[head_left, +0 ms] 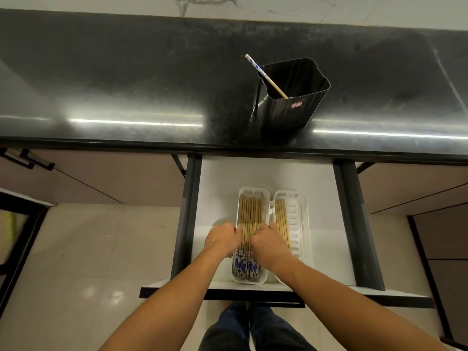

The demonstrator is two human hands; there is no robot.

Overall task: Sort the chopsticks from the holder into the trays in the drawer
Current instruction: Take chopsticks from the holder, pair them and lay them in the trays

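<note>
Open white drawer [220, 188] pulled out below dark glossy stone surface [126, 84]. Two white oblong plastic trays side by side inside: left tray [253, 191] packed with a row of tan bamboo chopsticks with blue-and-white patterned ends [249, 216], right slotted tray [296, 224] holding a few plain tan chopsticks [281, 216] along its left side. Left hand [222, 239] curled at left tray's left edge, right hand [268, 243] curled over the chopstick row; fingers tucked under, so cannot tell whether either grip holds anything. Up on surface, black angular metal holder [291, 97] with one single blue-patterned chopstick [266, 76] leaning out at its left corner.
</note>
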